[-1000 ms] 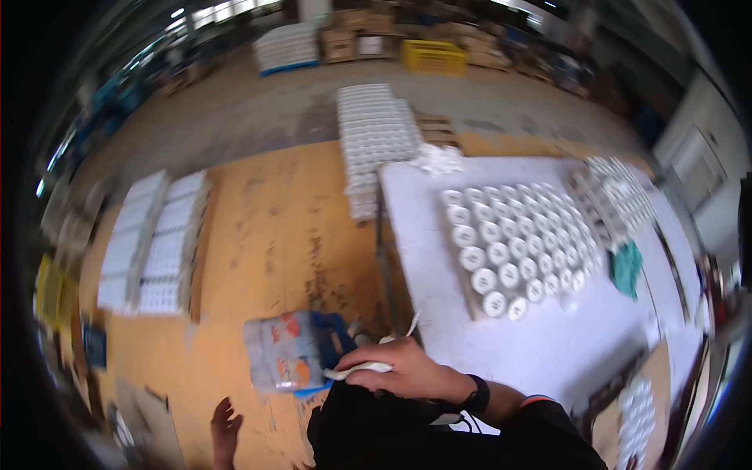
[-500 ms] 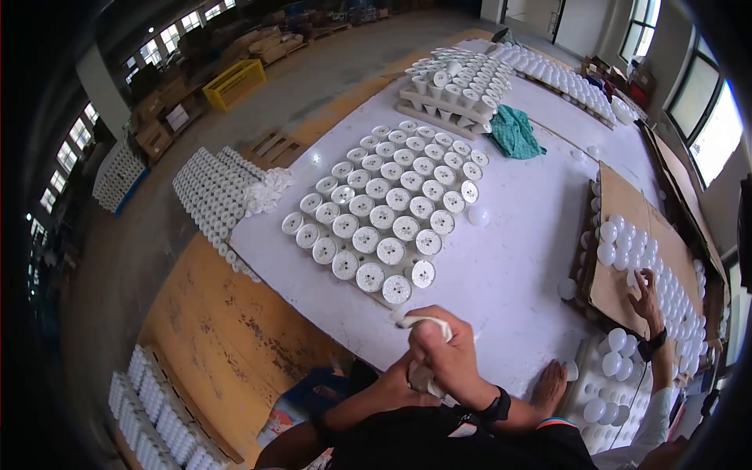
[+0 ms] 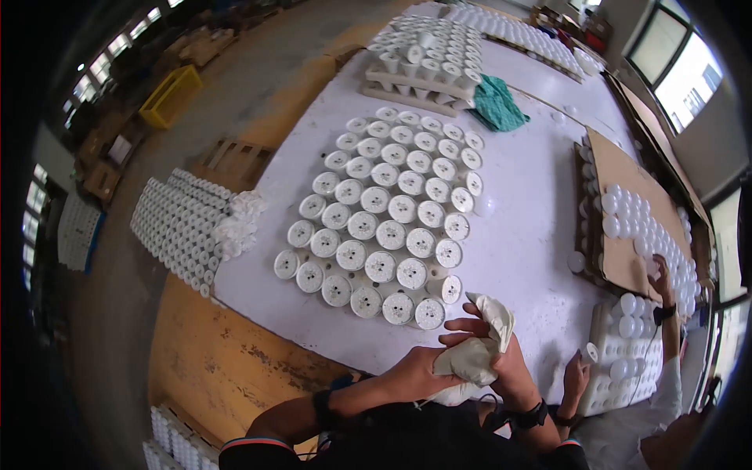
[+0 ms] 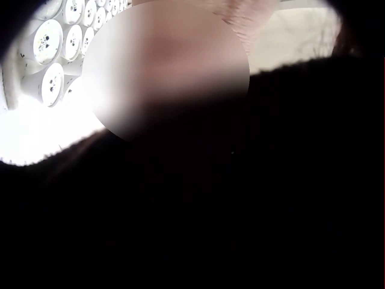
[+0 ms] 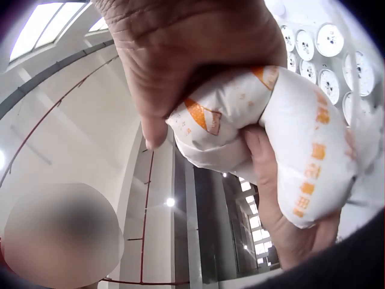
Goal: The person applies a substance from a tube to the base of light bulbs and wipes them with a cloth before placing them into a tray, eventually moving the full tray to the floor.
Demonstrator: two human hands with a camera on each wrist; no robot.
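Observation:
A soft white pouch with orange printing (image 5: pixel 316 150) is held between both hands, over the near edge of the table. My left hand (image 3: pixel 415 376) grips its lower left part in the head view. The right hand (image 3: pixel 513 376) holds the pouch's other side, its fingers curled round the bunched upper part. Just beyond the hands stand rows of white cup-shaped pieces (image 3: pixel 380 266) with round, speckled tops. Dark cloth covers most of the left wrist view, so the left fingers are hidden there.
Another person's hands (image 3: pixel 576 380) work at the right, near a white tray (image 3: pixel 599 395) with white bulbs. More bulbs (image 3: pixel 627 215) lie on cardboard. A green cloth (image 3: pixel 497 102) lies beside a stack of cups (image 3: pixel 427 63). Stacked white pieces (image 3: pixel 176 231) stand left of the table.
The head view has swung right, from the floor to the table. The left hand, apart at first, has joined the right on the pouch. The pouch now shows larger between them.

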